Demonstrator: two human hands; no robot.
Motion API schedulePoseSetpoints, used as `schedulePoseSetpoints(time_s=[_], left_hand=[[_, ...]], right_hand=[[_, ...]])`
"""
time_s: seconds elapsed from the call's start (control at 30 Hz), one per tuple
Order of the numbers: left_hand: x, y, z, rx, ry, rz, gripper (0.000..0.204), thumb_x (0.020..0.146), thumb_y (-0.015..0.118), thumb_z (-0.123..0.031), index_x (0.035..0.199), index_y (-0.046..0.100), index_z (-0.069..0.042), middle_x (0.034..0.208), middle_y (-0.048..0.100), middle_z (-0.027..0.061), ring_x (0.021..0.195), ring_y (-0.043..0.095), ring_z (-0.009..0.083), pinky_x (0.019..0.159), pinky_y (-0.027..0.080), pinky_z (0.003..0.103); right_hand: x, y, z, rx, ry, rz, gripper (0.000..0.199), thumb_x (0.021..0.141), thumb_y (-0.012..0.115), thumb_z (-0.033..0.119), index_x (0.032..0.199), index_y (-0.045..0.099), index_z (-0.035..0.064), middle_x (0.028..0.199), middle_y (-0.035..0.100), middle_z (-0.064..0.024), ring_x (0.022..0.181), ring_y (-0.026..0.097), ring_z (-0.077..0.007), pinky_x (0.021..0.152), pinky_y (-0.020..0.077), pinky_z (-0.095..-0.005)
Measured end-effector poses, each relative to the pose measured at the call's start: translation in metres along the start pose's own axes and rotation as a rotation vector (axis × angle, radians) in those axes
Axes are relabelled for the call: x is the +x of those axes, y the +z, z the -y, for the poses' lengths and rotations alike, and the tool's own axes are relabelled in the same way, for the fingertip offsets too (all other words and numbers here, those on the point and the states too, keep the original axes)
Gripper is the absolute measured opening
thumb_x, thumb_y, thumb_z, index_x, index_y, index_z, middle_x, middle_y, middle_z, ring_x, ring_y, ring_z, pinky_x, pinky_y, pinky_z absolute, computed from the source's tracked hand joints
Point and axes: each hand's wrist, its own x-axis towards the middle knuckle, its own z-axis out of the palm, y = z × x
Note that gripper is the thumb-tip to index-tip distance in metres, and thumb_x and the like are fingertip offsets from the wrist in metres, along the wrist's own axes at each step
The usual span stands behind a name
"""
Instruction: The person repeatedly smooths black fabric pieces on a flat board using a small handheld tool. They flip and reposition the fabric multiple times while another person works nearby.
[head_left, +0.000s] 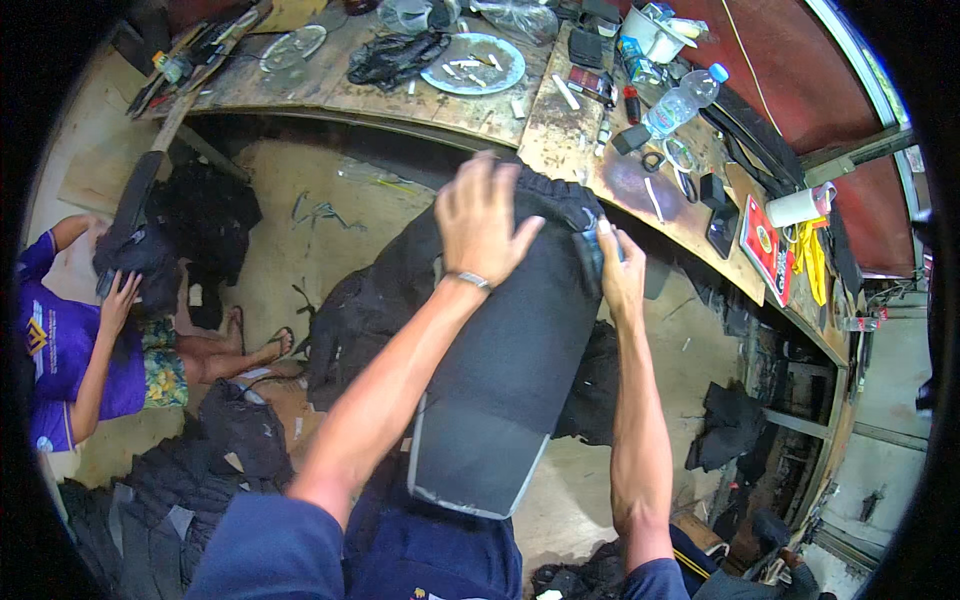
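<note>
The person holds a long, dark seat-shaped pad (510, 350) upright in front of the body, its narrow near end resting toward the lap and its far end up near the workbench (560, 120). The pad's face is matte charcoal, smooth and slightly grained like vinyl or dense foam, and it swells in a rounded curve along its length. At the near end a paler grey edge runs around the squared-off base, looking like bare foam or a rough-cut rim. Over the far end a black cover (555, 195) is drawn, with a gathered, puckered hem that looks stitched or elasticated.

The left hand (483, 222) lies flat on the top of the pad, fingers spread and curled over the covered end, pressing it rather than closing around it; a thin metal bracelet (470, 280) circles the wrist. The right hand (620, 268) grips the right edge of the pad, fingers closed on the cover's hem there.

The workbench is worn, scratched wood, stained dark, curving across the far side. On it lie a round metal plate (473, 63) with small pale bits, a clear plastic water bottle (683, 98), scissors (680, 165) and a white cup (798, 207). The floor is dusty, and heaps of limp black fabric (240, 430) lie to the left and near. At the far left another person in a purple shirt (60, 360) sits on the floor, handling another dark piece (140, 250).
</note>
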Motion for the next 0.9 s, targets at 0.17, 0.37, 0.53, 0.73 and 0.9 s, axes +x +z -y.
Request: schedulePoseSetpoints(time_s=[0.17,0.37,0.53,0.73,0.9], left_hand=[[-0.150,-0.051,0.049,-0.689,-0.679,0.398,0.070,0.115,0.051,-0.049,0.155,0.048,0.008,0.149,0.062,0.0319,0.147,0.054,0.0455,0.121,0.041,0.048],[-0.356,-0.207,0.019,-0.701,-0.915,0.796,0.057,0.120,0.041,-0.042,0.133,0.065,0.008,0.129,0.074,0.0225,0.134,0.064,0.0270,0.115,0.045,0.039],[-0.331,-0.214,0.079,-0.495,-0.838,0.330,0.039,0.103,0.068,-0.013,0.141,0.067,-0.002,0.139,0.070,0.0199,0.125,0.069,0.0303,0.106,0.055,0.041],[-0.221,-0.204,-0.036,-0.377,-0.416,0.387,0.087,0.103,0.069,-0.041,0.166,0.035,0.007,0.169,0.039,0.0323,0.155,0.043,0.0471,0.127,0.036,0.056],[-0.119,-0.136,-0.049,-0.251,-0.681,0.631,0.153,0.077,0.085,-0.075,0.174,-0.005,0.001,0.177,0.011,0.0394,0.163,0.023,0.0541,0.128,0.033,0.061]], right_hand=[[-0.100,0.003,-0.108,0.154,-0.160,0.008,0.056,0.100,0.075,0.034,0.134,0.065,-0.0095,0.140,0.074,-0.0218,0.118,0.066,-0.0185,0.107,0.0516,-0.0383],[-0.310,0.007,0.018,0.118,0.130,0.105,0.095,0.081,0.089,0.044,0.157,0.055,-0.0015,0.139,0.074,-0.0216,0.128,0.073,-0.0375,0.130,0.0278,-0.0641],[-0.302,0.106,0.098,0.067,-0.132,0.369,0.069,0.080,0.094,0.054,0.118,0.076,-0.0009,0.152,0.065,-0.0239,0.154,0.045,-0.0533,0.127,0.0043,-0.0788],[-0.274,0.019,0.081,0.148,-0.116,0.188,0.061,0.092,0.086,0.041,0.131,0.071,-0.0037,0.140,0.071,-0.0246,0.140,0.062,-0.0369,0.120,0.0440,-0.0506],[-0.244,-0.005,0.032,0.080,0.513,-0.033,0.073,0.111,0.069,0.031,0.164,0.041,-0.0095,0.156,0.060,-0.0231,0.141,0.058,-0.0273,0.120,0.0433,-0.0403]])
